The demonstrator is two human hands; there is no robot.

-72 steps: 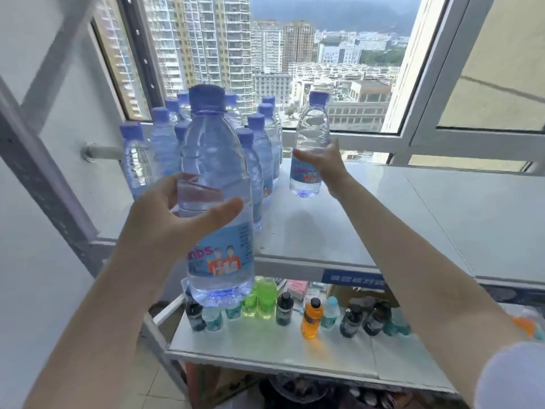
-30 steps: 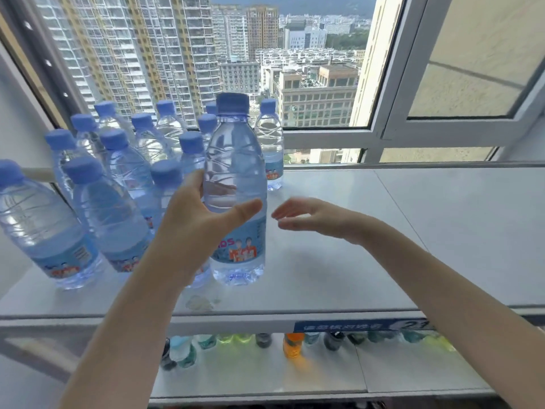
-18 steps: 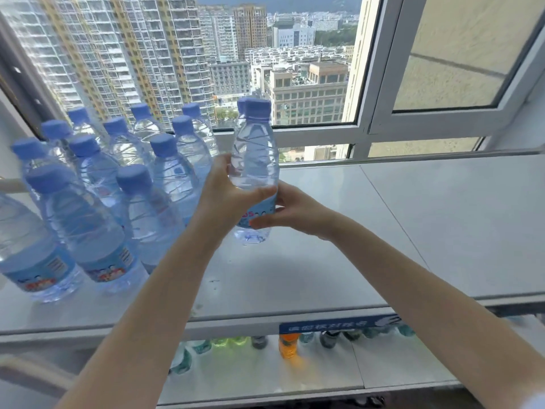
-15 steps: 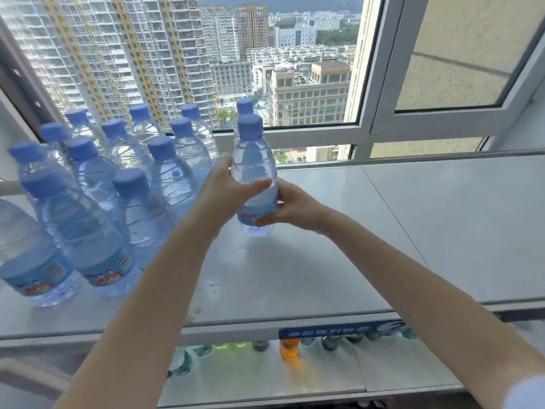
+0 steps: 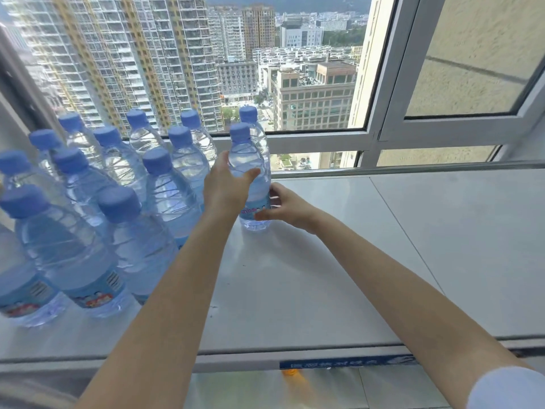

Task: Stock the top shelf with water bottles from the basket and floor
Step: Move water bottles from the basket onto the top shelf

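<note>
Head view shows the top shelf (image 5: 309, 290) already carrying a cluster of upright stocked bottles (image 5: 165, 184) along its left half, while the right half lies bare; neither basket nor floor is in sight, so how many remain to bring up cannot be told. A further water bottle (image 5: 250, 172) stands upright at the right edge of that cluster, its base on the shelf; the left hand (image 5: 225, 188) curls loosely around its middle, thumb across the front, and the right hand (image 5: 284, 205) pinches its labelled lower part with bent fingers
</note>
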